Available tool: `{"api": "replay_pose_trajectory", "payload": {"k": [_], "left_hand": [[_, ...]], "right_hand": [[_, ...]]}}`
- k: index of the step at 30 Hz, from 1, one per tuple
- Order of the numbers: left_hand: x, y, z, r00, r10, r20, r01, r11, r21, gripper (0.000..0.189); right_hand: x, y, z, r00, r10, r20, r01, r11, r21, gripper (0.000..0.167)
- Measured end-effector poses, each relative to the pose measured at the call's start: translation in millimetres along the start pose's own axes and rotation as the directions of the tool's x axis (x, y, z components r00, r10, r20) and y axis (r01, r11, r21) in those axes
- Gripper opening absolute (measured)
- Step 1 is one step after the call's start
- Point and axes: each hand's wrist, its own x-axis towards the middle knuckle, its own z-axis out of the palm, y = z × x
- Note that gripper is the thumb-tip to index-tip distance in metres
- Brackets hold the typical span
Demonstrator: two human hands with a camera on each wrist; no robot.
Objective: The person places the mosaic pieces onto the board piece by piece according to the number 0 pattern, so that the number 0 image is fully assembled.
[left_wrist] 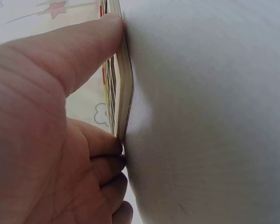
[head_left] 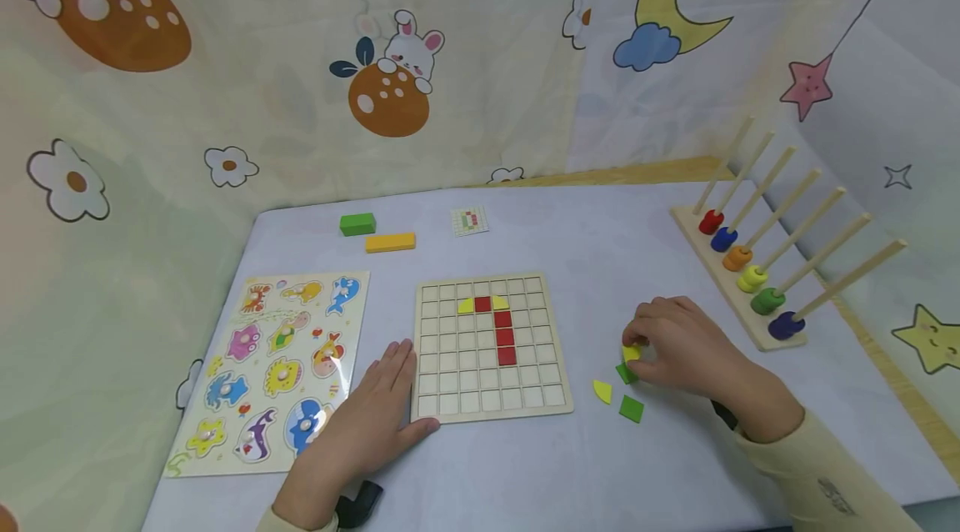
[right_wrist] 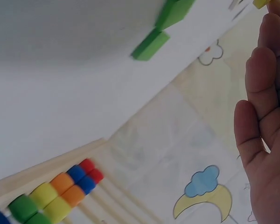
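Note:
A wooden grid board lies mid-table, with several red squares and two yellow quarter-round pieces set in its cells. Against its left edge rests my left hand, fingers extended, thumb at the near corner; the left wrist view shows the thumb and fingertips touching the board's side. To the right of the board, my right hand pinches a yellow piece, its shape partly hidden. Below those fingers lie a green piece, a yellow quarter-round piece and a green square.
An animal knob puzzle lies left of the board, partly behind my left forearm. Farther back are a green block, a yellow-orange block and a small pattern card. A peg stand with coloured beads stands at right.

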Motion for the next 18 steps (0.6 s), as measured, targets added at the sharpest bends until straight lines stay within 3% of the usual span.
{"api": "replay_pose_trajectory", "payload": {"k": [18], "left_hand": [[-0.1,0.1,-0.5,1.0,0.001,-0.002,-0.001,1.0,-0.009,0.107]], "right_hand": [[56.5,-67.9,11.7,0.987,-0.155,-0.031,0.156,0.988,0.019,0.016]]}}
